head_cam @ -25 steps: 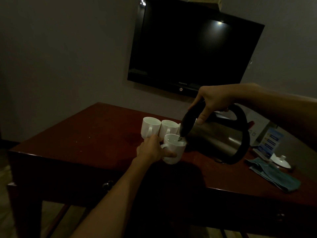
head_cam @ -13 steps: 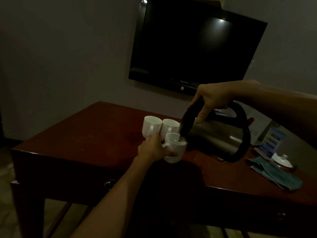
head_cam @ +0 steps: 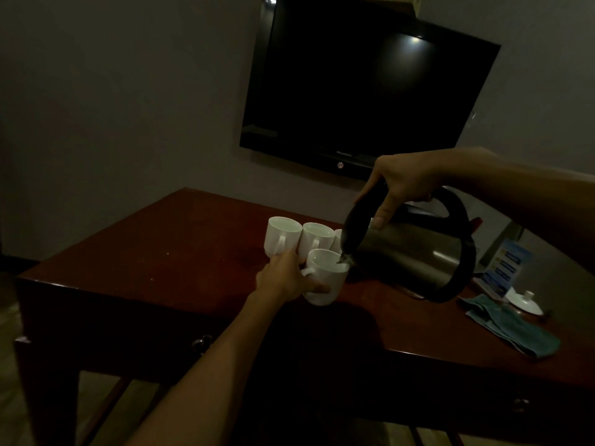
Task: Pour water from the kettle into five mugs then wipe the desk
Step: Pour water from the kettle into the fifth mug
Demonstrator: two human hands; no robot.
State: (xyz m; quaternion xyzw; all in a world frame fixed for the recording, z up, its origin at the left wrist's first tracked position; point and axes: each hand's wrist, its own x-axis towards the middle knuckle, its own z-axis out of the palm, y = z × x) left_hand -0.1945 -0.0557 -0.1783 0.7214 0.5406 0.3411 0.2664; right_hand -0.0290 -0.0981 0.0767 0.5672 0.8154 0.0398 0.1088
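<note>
1. The right hand (head_cam: pixel 404 181) grips the black handle of the steel kettle (head_cam: pixel 415 255), fingers (head_cam: pixel 383 214) curled round it with the thumb pressed down toward the lid.
2. The kettle is tipped to the left, held above the table (head_cam: pixel 161 262), with its spout over the rim of the front mug (head_cam: pixel 325 278).
3. The left hand (head_cam: pixel 285 278) holds that front mug at its handle side, its thumb wrapped across the mug's lower wall; the mug is near the table's front edge, and whether it rests on the wood or is lifted slightly cannot be told.
4. Behind it stand two more white mugs side by side, the left mug (head_cam: pixel 280 235) and the middle mug (head_cam: pixel 315 241), touching or nearly so, handles facing the camera.
5. A sliver of another mug (head_cam: pixel 338 238) shows just behind the kettle's lid end; the rest is hidden.
6. A folded teal cloth (head_cam: pixel 512 329) lies at the right of the table, near the front edge.
7. Just behind the cloth sit a white lid (head_cam: pixel 524 302) and a small blue card (head_cam: pixel 505 268).
8. A dark television (head_cam: pixel 370 82) hangs on the wall above the table.
</note>
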